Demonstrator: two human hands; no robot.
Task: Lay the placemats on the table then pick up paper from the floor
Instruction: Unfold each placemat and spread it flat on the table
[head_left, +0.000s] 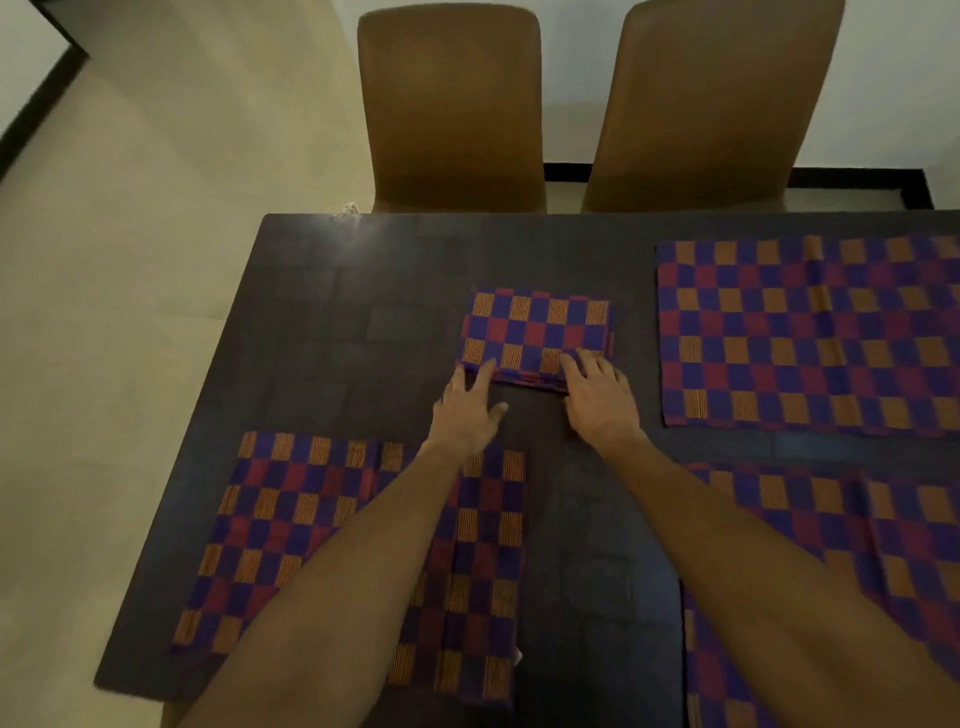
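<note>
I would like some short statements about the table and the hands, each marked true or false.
1. Three placemats lie unfolded on the table. True.
2. The folded placemat is in front of the right chair. False: it lies nearer the left chair.
3. Both hands touch the folded placemat's near edge. True: left hand, right hand.
4. The left hand lifts a placemat high in the air. False: its fingers rest at the fold.

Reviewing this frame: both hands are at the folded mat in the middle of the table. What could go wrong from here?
1. The folded placemat looks like several layers; both hands, left and right, touch only its near edge, so extra layers may drag along.
2. The only bare table is far-left; unfolding in place would probably overlap the far-right placemat.
</note>
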